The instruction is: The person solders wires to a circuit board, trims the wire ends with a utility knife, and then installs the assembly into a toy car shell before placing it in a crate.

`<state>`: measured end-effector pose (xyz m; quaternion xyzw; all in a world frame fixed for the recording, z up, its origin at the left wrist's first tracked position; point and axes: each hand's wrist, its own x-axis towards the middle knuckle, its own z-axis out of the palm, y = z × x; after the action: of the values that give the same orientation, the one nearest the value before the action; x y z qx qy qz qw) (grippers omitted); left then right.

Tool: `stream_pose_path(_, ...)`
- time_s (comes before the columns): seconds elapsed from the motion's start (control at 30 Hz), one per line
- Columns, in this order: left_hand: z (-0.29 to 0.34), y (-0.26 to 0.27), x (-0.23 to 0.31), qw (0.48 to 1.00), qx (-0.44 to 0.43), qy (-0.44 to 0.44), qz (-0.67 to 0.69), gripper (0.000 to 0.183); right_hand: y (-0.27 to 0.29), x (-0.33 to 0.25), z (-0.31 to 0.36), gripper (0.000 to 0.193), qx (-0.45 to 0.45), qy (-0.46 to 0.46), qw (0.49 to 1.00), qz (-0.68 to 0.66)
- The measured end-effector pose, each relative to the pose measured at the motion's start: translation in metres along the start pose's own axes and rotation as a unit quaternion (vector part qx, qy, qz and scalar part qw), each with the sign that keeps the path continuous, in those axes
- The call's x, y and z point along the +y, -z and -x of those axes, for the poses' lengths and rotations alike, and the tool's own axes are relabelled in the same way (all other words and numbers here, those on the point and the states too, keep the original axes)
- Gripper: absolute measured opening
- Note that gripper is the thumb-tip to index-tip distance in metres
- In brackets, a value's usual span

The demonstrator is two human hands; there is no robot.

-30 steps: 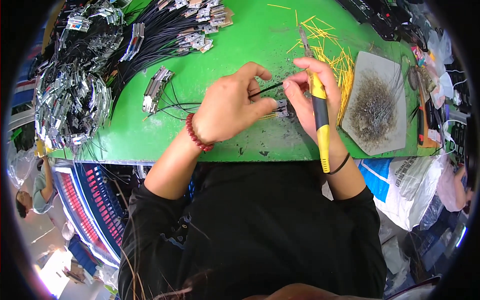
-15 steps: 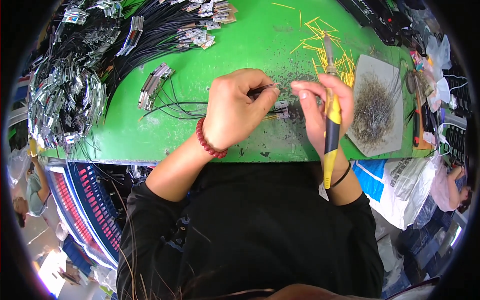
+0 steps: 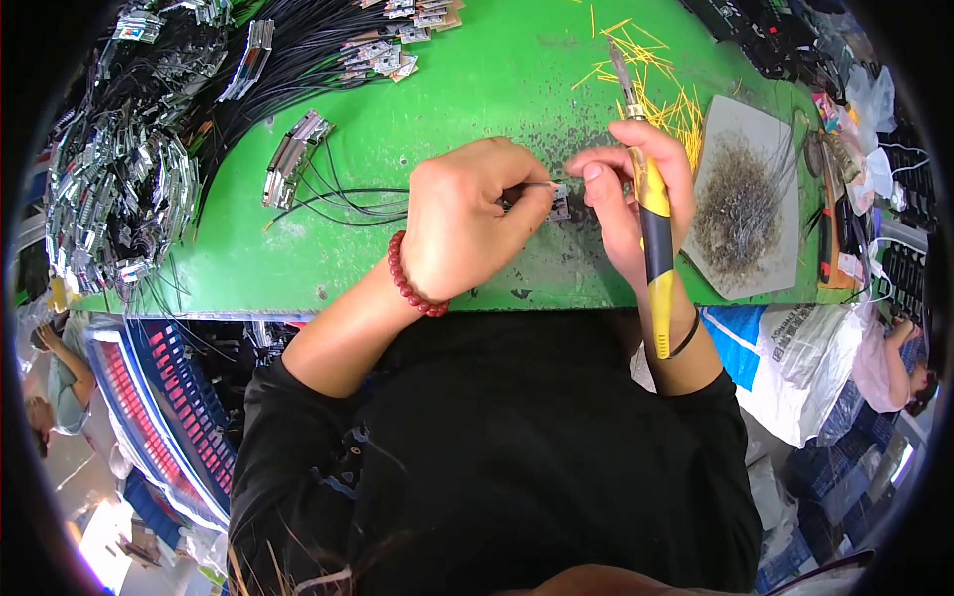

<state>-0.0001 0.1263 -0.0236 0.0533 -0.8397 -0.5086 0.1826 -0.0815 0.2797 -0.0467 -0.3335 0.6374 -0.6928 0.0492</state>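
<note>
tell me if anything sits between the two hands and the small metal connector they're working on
Nothing visible does. The left hand and right hand both pinch the small metal connector directly on the green table.

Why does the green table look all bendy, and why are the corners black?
In the head view, the fisheye lens curves the green table's straight edges and leaves a black rim. Light is bright and even. The left hand and right hand look sharp; things near the rim look squashed.

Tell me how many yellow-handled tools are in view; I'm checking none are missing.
1. The yellow-and-black tool lies in the right hand, blade pointing away over the green table. Others could be hidden in the clutter at the right edge.
</note>
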Motion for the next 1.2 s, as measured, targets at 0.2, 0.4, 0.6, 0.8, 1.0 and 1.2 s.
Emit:
stream_pose_path(0.2,0.004,-0.005,-0.006,1.000,0.001,-0.005,0.030,0.006,-0.002,-0.002,-0.003,0.038,0.004,-0.004,1.000,0.007)
stream_pose_path(0.4,0.006,-0.003,-0.007,0.997,-0.016,0.015,0.070,0.005,0.006,-0.009,-0.008,0.040,-0.073,-0.082,0.994,0.027)
stream_pose_path(0.6,0.012,0.007,-0.007,0.993,0.002,0.042,0.115,0.009,0.042,0.001,-0.020,0.042,-0.339,-0.008,0.904,0.259)
stream_pose_path(0.8,0.014,0.009,-0.012,0.994,0.001,0.021,0.103,0.008,0.038,0.011,-0.028,0.038,-0.407,0.206,0.828,0.327)
stream_pose_path(1.0,0.014,0.010,-0.012,0.992,0.010,0.015,0.121,0.009,0.036,0.010,-0.027,0.034,-0.388,0.177,0.853,0.300)
stream_pose_path(1.2,0.012,0.012,-0.011,0.998,-0.009,-0.021,0.063,0.008,0.035,0.012,-0.022,0.034,-0.385,0.167,0.867,0.268)
